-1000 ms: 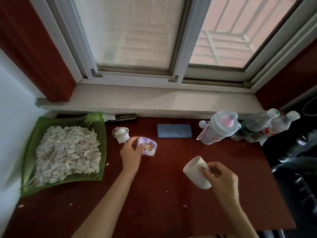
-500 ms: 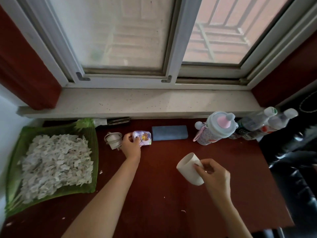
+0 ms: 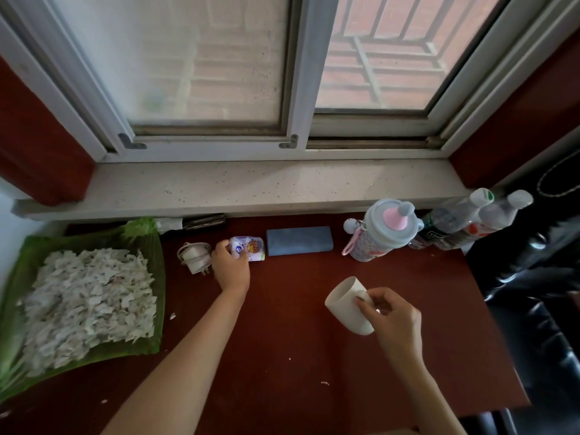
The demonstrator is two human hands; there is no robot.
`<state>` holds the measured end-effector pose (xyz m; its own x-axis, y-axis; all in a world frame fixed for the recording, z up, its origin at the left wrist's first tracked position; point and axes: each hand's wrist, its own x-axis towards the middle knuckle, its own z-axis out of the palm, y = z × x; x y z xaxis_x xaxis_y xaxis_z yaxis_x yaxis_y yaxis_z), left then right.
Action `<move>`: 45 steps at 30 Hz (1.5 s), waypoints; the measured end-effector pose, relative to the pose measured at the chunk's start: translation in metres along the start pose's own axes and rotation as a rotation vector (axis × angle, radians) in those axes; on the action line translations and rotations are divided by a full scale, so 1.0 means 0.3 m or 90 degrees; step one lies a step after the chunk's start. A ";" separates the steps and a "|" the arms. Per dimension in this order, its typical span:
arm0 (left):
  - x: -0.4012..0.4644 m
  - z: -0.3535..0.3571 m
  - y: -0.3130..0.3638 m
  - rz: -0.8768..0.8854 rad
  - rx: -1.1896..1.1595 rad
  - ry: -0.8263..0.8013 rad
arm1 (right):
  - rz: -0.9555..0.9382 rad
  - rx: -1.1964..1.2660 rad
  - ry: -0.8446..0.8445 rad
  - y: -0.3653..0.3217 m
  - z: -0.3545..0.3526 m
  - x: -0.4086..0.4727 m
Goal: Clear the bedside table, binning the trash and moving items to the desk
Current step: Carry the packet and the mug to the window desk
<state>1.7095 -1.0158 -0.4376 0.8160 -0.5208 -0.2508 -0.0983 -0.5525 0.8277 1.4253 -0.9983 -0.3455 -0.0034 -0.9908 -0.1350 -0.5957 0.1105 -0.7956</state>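
My left hand (image 3: 231, 267) rests on a small purple cartoon-printed tissue pack (image 3: 250, 247) lying on the dark red desk (image 3: 282, 356), right beside a blue case (image 3: 298, 244). The fingers still wrap the pack's left end. My right hand (image 3: 387, 315) holds a white mug (image 3: 346, 304) by its handle, tilted, mouth facing up-left, above the desk's middle right.
A white charger plug with coiled cable (image 3: 195, 257) lies left of my left hand. A green tray of white paper scraps (image 3: 84, 296) fills the left side. A pastel kids' bottle (image 3: 381, 235) and two plastic bottles (image 3: 464, 221) stand at the back right. A stone windowsill (image 3: 251, 186) runs behind.
My left hand carried the tissue pack back toward the windowsill and set it on the desk next to the blue case. The mug in my right hand has barely moved.
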 end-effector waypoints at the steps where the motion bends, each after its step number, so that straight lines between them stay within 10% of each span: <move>1: -0.010 -0.003 -0.004 0.010 0.017 -0.005 | 0.000 0.001 0.002 0.004 -0.005 0.001; 21: -0.568 0.043 -0.188 0.480 0.515 -0.330 | 0.051 -0.006 0.039 0.134 -0.156 -0.066; 45: -0.645 0.074 -0.227 0.540 0.661 -0.396 | 0.144 0.002 0.154 0.337 -0.318 0.228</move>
<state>1.5455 -0.8919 -0.4565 -0.0363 -0.9596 -0.2792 -0.9838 -0.0148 0.1789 1.2882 -1.0623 -0.3788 -0.3255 -0.9310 -0.1649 -0.5551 0.3294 -0.7638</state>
